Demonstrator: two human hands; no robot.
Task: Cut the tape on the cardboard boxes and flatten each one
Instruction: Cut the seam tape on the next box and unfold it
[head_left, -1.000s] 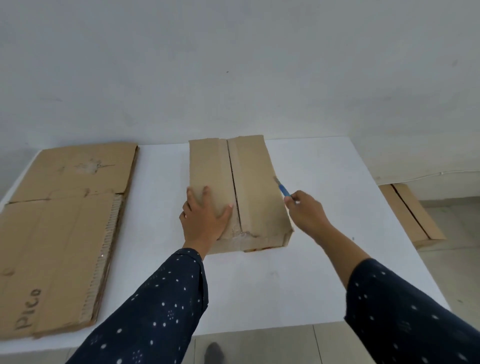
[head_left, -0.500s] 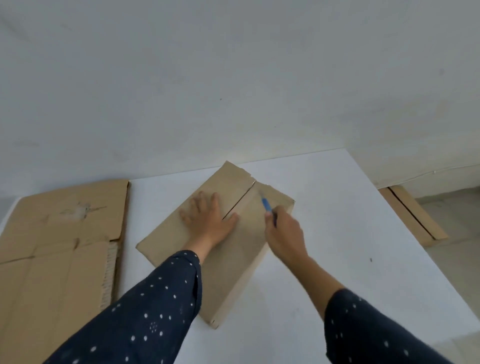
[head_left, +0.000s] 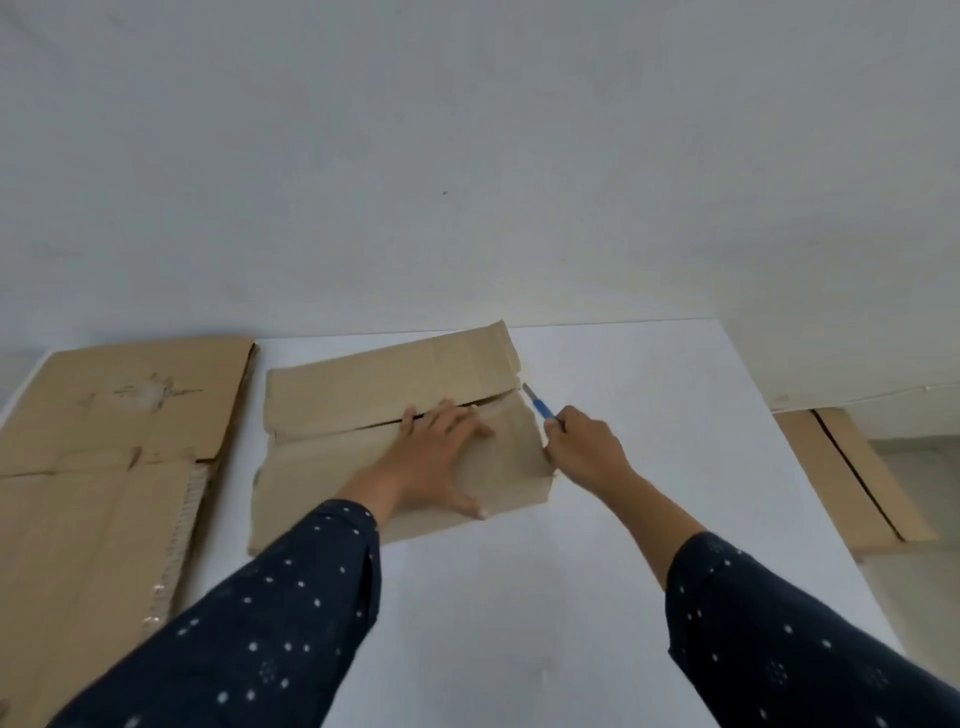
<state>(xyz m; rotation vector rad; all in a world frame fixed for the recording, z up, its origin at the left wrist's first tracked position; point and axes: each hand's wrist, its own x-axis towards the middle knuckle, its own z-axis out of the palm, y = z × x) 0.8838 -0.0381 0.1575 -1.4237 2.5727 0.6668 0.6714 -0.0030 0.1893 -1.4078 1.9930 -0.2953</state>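
Cardboard box (head_left: 363, 395) lies on the white table (head_left: 519, 597), seam running across, pinned under the left hand (head_left: 441, 457), fingers spread flat on the near flap. Blue-handled cutter (head_left: 540, 408) is gripped in the right hand (head_left: 587, 452), blade tip set at the seam's right end. Tape cut is judged in hand. Next: blade to be drawn leftward along the seam, kept clear of the left fingers. Flattened cardboard (head_left: 104, 441) is stacked at left; another box (head_left: 852, 478) waits on the floor.

White table (head_left: 519, 597), cardboard box (head_left: 363, 384) lying across its far middle, flattened cardboard (head_left: 104, 467) along its left side, floor (head_left: 924, 467) to the right, second box (head_left: 852, 483) on it beside the table
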